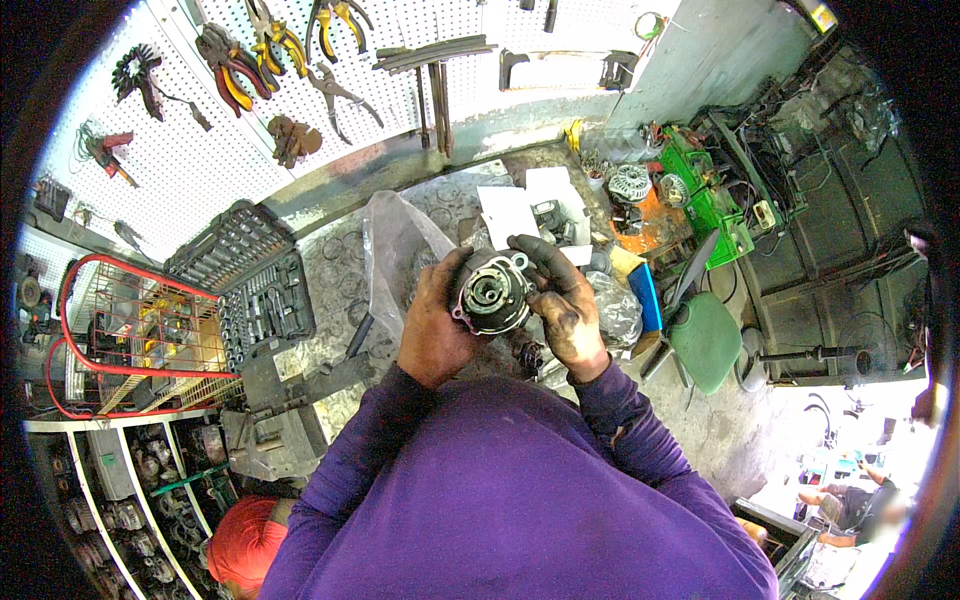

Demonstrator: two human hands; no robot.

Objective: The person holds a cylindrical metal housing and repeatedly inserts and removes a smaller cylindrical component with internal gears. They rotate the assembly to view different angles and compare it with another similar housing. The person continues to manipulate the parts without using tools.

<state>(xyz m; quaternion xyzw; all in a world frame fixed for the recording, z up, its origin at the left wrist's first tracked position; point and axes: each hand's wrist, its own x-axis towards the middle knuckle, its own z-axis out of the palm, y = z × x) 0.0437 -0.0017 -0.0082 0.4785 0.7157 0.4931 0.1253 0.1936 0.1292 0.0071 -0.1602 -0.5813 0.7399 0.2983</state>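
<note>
Both hands hold up a round metal motor part [490,292] over the workbench [335,255]. Its face shows a central bore with rings, and a bolt ear sticks out at the upper right of its rim. My left hand [432,322] is wrapped round the left side. On the right side, the darkened fingers and thumb of my right hand [568,312] grip the rim near the ear. The underside of the part is hidden. Behind it on the bench lie a clear plastic bag [392,255] and an open white box [570,210] with a metal piece inside.
An open socket set [268,285] lies left, beside a red-rimmed wire basket [150,375] and a vise [275,445]. Alternators [630,184] and a green chair [706,342] stand right. Pliers [275,45] hang on the pegboard. People in red [242,545] and dark clothing [855,508] are nearby.
</note>
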